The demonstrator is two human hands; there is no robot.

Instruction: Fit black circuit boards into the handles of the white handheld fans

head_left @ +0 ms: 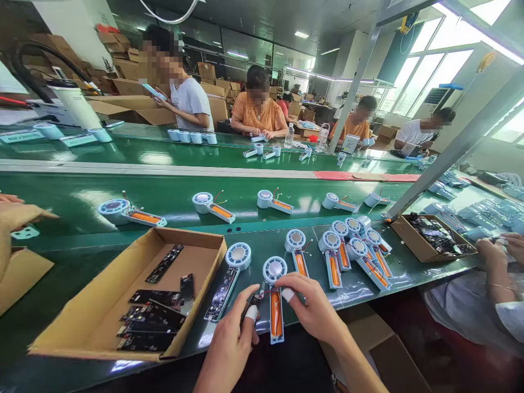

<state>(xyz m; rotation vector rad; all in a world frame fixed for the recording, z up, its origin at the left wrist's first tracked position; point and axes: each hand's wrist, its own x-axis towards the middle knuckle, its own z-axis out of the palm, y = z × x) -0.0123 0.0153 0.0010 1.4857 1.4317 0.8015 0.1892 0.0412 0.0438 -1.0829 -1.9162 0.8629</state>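
Near the table's front edge lies a light blue fan unit (275,269) with an orange battery (277,316) in its open handle. My left hand (235,333) pinches a small black circuit board (252,303) just left of that handle; the board is mostly hidden by the fingers. Thin red wires run from the unit toward the board. My right hand (313,305) is at the top of the handle, its thumb and forefinger close together by the wires; what lies between them is too small to make out. White covers wrap both thumbs. Another fan unit (238,255) with a black board sits to the left.
A cardboard tray (82,327) of black boards stands at the left, and another box (413,248) at the right. Fan units cluster right of my hands (358,248). More units lie on the green conveyor (176,188). A metal post (442,134) slants at the right. Co-workers sit around.
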